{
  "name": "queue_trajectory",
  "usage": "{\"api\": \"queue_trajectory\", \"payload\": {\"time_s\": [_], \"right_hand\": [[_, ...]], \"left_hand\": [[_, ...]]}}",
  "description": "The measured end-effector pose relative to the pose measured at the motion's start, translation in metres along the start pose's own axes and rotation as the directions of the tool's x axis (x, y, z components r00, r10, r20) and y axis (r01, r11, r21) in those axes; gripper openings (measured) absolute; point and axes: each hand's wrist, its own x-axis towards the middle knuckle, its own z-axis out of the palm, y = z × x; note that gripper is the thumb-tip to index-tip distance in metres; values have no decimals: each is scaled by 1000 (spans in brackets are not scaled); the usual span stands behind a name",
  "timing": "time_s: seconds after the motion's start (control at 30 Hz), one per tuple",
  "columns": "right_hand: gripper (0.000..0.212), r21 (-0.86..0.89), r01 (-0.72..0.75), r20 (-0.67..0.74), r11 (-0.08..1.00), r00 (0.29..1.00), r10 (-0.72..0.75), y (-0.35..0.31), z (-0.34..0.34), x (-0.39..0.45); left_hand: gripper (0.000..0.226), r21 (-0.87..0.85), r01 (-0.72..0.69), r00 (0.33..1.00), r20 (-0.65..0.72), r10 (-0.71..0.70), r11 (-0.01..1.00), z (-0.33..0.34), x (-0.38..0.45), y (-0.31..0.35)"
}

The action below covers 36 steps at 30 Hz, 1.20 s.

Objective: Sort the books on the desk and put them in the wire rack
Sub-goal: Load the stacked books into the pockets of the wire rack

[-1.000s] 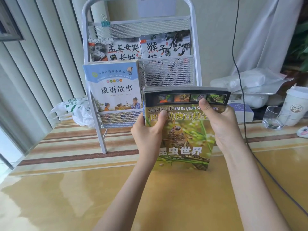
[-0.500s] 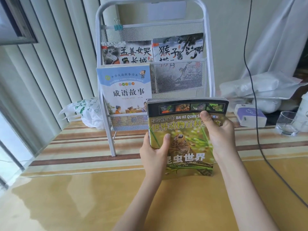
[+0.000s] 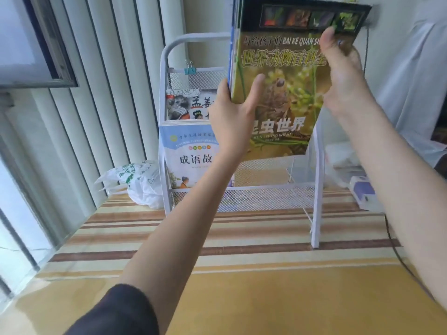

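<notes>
I hold a stack of thin books upright in the air, its front cover a yellow-green insect book (image 3: 287, 93) with a dark photo strip on top. My left hand (image 3: 232, 117) grips the stack's lower left edge, my right hand (image 3: 343, 73) its upper right side. The stack hangs in front of the right half of the white wire rack (image 3: 167, 56), its bottom edge just above the lower right pocket's mesh front. A light blue book (image 3: 191, 155) stands in the lower left pocket. Behind it an illustrated book (image 3: 188, 105) sits in the upper left pocket.
The rack stands on a striped mat (image 3: 217, 238) over the yellow desk (image 3: 266, 305). A white plastic bag (image 3: 137, 182) lies left of the rack. A small purple-and-white box (image 3: 365, 192) and a black cable (image 3: 396, 252) are at the right. Vertical blinds (image 3: 101, 93) hang behind.
Both hands have lifted the book stack from just above the desk up in front of the rack's right side. The view has moved closer to the rack.
</notes>
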Motion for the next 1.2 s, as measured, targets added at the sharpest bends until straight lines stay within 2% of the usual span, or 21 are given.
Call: {"api": "queue_trajectory", "payload": {"time_s": [0.07, 0.1, 0.2, 0.27, 0.33, 0.37, 0.47, 0.5, 0.6, 0.7, 0.83, 0.93, 0.97, 1.0, 1.1, 1.13, 1.17, 1.2], "right_hand": [[33, -41, -52, 22, 998, 998, 53, 10, -10, 16], [41, -82, -63, 27, 995, 998, 65, 18, -18, 21], [54, -281, -48, 81, 959, 994, 73, 45, -42, 29], [45, -437, 4, 139, 899, 988, 63, 54, -44, 31], [25, -545, 68, 178, 836, 983, 36, 60, -42, 36], [23, -580, 100, 186, 808, 982, 11, 64, -44, 41], [38, -636, 168, 236, 753, 972, -17, 68, -46, 44], [40, -648, 180, 250, 740, 968, -17, 68, -48, 42], [50, -671, 243, 277, 701, 959, -67, 69, -50, 37], [55, -722, 350, 338, 596, 931, -137, 71, -51, 32], [43, -841, 366, 364, 397, 928, -84, 77, -52, 29], [40, -860, 385, 374, 333, 922, -99, 83, -53, 23], [39, -871, 403, 390, 280, 915, -102, 85, -52, 22], [39, -886, 422, 409, 193, 907, -105, 87, -51, 21], [36, -880, 439, 469, -181, 863, -190, 96, -54, 21], [36, -869, 420, 474, -261, 858, -198, 101, -57, 21], [40, -875, 406, 460, -264, 868, -187, 106, -61, 20], [49, -899, 395, 427, -189, 888, -170, 112, -64, 18]], "left_hand": [[44, 194, -42, 995, 97, 23, 980, 12, 5, -17], [47, 319, -118, 984, 163, 68, 940, 15, 6, -27], [74, 550, -371, 915, 352, 194, 748, 6, 16, -47], [98, 695, -417, 891, 440, 112, 586, -4, 23, -52], [104, 782, -417, 885, 465, 12, 464, -10, 27, -53], [104, 792, -394, 890, 456, -22, 467, -11, 29, -53], [105, 764, -259, 912, 395, -110, 591, -10, 38, -47], [104, 766, -246, 912, 391, -126, 594, -10, 41, -46], [97, 760, -265, 895, 423, -142, 593, -8, 44, -50], [86, 720, -277, 872, 467, -148, 636, -6, 46, -54], [61, 723, -368, 835, 533, -135, 585, -7, 48, -55], [57, 730, -407, 836, 540, -99, 549, -5, 43, -58], [58, 738, -422, 834, 543, -93, 527, -5, 41, -58], [60, 747, -443, 831, 550, -86, 496, -5, 40, -59], [68, 759, -509, 817, 575, -51, 407, -8, 39, -62], [69, 760, -528, 810, 584, -43, 378, -9, 39, -63], [70, 764, -543, 805, 592, -43, 347, -9, 38, -64], [72, 768, -555, 802, 595, -39, 319, -9, 37, -65]]}}
